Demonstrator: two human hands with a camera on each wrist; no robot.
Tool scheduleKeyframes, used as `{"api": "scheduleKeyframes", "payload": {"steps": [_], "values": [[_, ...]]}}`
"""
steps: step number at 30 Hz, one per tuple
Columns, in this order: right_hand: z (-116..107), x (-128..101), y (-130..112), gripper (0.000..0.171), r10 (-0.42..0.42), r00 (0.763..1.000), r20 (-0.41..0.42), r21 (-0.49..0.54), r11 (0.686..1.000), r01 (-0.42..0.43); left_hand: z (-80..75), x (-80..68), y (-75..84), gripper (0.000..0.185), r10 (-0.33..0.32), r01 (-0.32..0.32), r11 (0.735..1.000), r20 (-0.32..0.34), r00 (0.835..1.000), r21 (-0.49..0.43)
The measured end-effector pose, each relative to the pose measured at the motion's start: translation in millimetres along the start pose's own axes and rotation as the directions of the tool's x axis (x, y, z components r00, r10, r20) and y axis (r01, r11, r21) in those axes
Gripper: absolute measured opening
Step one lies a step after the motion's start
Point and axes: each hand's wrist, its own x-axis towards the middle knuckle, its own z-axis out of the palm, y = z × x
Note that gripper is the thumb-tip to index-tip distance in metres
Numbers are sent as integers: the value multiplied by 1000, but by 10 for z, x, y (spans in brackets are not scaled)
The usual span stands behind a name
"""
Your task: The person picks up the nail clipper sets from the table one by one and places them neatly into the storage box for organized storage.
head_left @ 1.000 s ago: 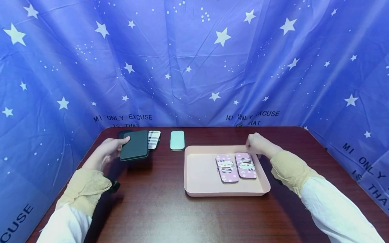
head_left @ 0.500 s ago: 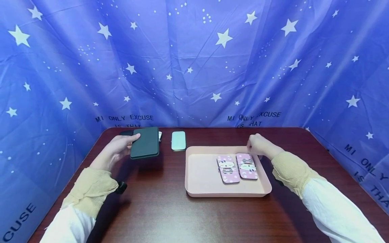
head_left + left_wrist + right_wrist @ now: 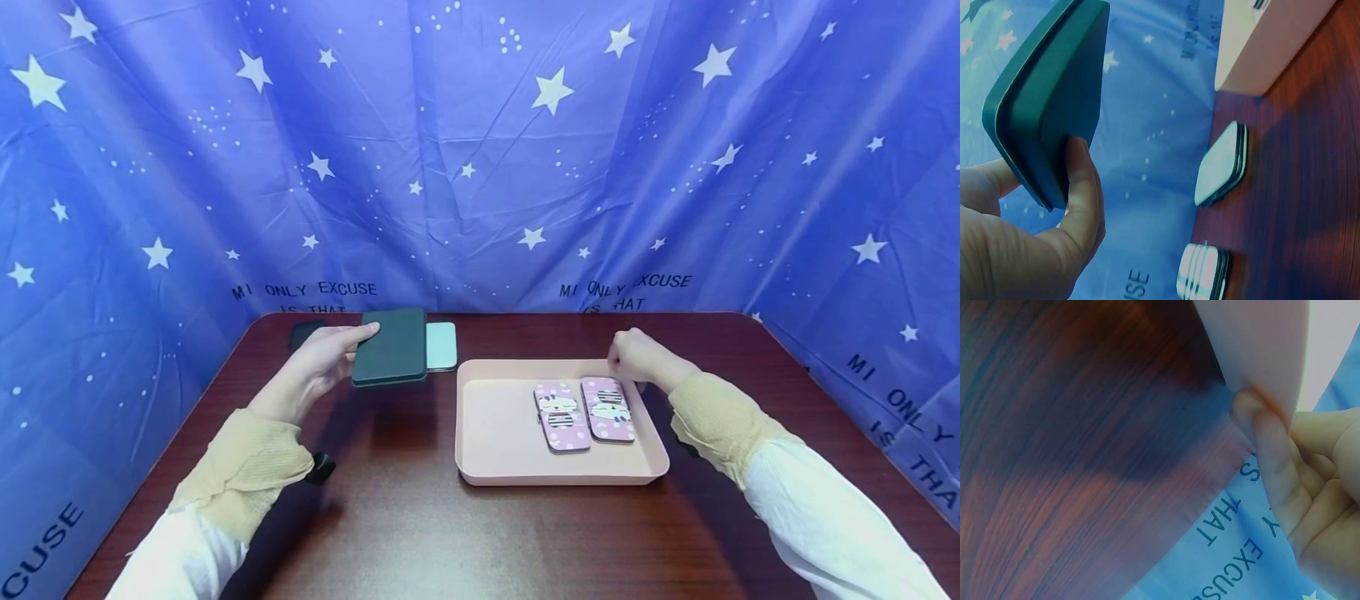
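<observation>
Dark green case [image 3: 390,347]: held off the table [image 3: 390,517] by my left hand [image 3: 318,367], thumb across its top face, fingers curled under the near short edge (the left wrist view shows a fingertip pressed to its rim [image 3: 1047,119]). It hangs above the far edge of the table, left of centre, and overlaps the pale mint case [image 3: 441,346] lying flat just behind and to its right.

Pale mint case: on the table near the far edge, close to the far left corner of the pink tray [image 3: 480,467]. A striped case [image 3: 1204,274] lies beside it, seen only from the left wrist. A black case [image 3: 306,332] lies flat by the far left corner of the table.

Right hand [image 3: 637,357]: fingers curled onto the tray's far rim, towards its right corner; the right wrist view shows the fingertips [image 3: 1260,419] pinching the rim.

Tray: right of centre on the table. Two pink cat-print cases [image 3: 585,410] lie side by side in its right half, touching or nearly so.

Blue star-print cloth [image 3: 480,150] surrounds the table's far and side edges.
</observation>
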Motion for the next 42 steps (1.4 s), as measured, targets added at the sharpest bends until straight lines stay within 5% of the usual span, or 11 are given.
{"api": "scheduleKeyframes", "payload": {"steps": [4, 10, 15, 24, 34, 42], "values": [[5, 0, 12, 33, -16, 1000, -11, -6, 1000, 16, 137, 13, 3, 42, 15, -16, 1000, 24, 1000, 17], [17, -5, 22, 31, -13, 1000, -11, -6, 1000, 13, 340, 61, -40, 19, 23, -23, 1000, 16, 1000, 3], [17, -9, -6, 32, -16, 999, -28, -6, 1000, 16, 491, 107, -90, 16, 37, -37, 999, 15, 999, -10], [27, -1, 20, 29, 8, 1000, -9, 9, 1000, -8, 738, 177, -158, 26, 12, -12, 1000, 26, 1000, -15], [11, -4, 47, 28, -53, 998, -35, 67, 996, 55, 1025, 240, -220, 28, -34, 32, 999, 47, 998, 24], [1, -6, 11, 29, -37, 999, -31, 42, 998, 38, 1181, 277, -290, 47, -31, 22, 993, 78, 996, 118]]}}
